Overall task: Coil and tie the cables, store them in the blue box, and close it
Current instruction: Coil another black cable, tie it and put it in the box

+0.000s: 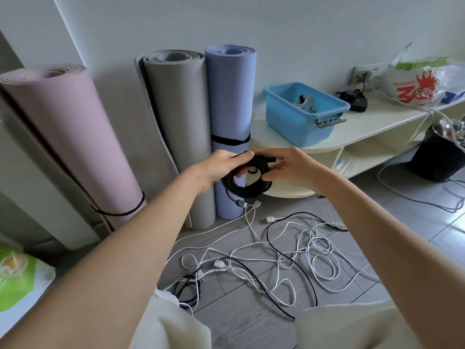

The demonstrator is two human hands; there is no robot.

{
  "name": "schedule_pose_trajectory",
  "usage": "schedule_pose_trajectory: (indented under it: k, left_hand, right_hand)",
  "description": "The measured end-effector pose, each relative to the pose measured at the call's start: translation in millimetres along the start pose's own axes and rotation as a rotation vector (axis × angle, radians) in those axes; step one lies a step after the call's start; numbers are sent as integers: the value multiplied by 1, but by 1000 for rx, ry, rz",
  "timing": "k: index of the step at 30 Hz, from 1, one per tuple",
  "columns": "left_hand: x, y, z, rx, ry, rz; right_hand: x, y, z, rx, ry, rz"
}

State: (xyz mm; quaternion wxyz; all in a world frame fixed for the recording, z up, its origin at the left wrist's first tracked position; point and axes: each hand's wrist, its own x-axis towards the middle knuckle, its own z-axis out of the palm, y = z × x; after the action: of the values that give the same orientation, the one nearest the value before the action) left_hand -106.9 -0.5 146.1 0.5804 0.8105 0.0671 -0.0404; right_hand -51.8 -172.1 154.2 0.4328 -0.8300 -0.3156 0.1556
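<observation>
Cables, item one: black coiled cable [247, 181], held in the air in front of me between both hands, before the rolled mats. Its loop hangs roughly upright with the open face towards me, longer across than down; a grey plug end [242, 203] dangles below.

Going left to right, I see:
- Green-and-white bag [17, 275] at the floor's left edge; its print is too blurred to read.
- Pink mat [73, 144], grey mat [180, 132] and blue-violet mat [231, 122], rolled and standing on end against the wall.
- My left hand [221, 168], fingers curled round the coil's upper left side.
- My right hand [289, 172], fingertips pinching the coil's upper right, where a black strap crosses it.
- Loose cables [289, 258], white and black, tangled on the floor below my hands, pointing every way.
- Blue box [302, 127], lid off, on the pale table [377, 119], well beyond the coil; a grey coiled cable [305, 102] lies inside.
- Black adapter [356, 100] just right of the box.
- Plastic bag [417, 89] printed in red; I read "3", and the rest is unclear.
- Black bin [437, 157] on the floor at far right.
</observation>
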Motion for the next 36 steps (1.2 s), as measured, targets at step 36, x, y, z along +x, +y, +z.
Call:
schedule_pose_trajectory:
  k: [36]
  left_hand:
    - [200, 52, 77, 6, 188, 31]
  right_hand:
    - [143, 69, -148, -473, 778, 372]
